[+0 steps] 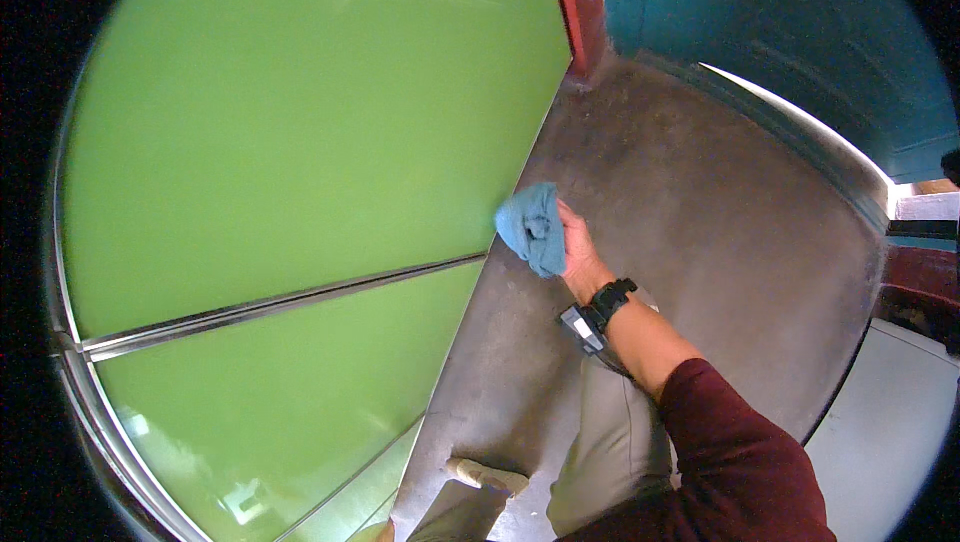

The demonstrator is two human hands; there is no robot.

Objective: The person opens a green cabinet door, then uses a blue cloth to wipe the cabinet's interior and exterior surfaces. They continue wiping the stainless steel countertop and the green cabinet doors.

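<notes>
My right hand [576,242] grips a crumpled blue cloth [534,230]. The cloth lies against the right edge of a large glossy green panel [300,129], just above where a metal strip [285,298] meets that edge. Most of the cloth hides my fingertips. Black straps with a small grey device [583,329] circle my right wrist, below a maroon sleeve. At the bottom rim, a skin-coloured sliver [387,532] touches the panel's edge; it may be part of my left hand, but its grip cannot be seen.
Below me is a grey-brown floor [720,204], with my shoe [487,476] near the panel. A red post [589,9] and a teal wall or door [757,9] stand beyond. A pale grey box-like surface [881,407] is at the lower right. Curved metal trim [112,422] borders the panel's left side.
</notes>
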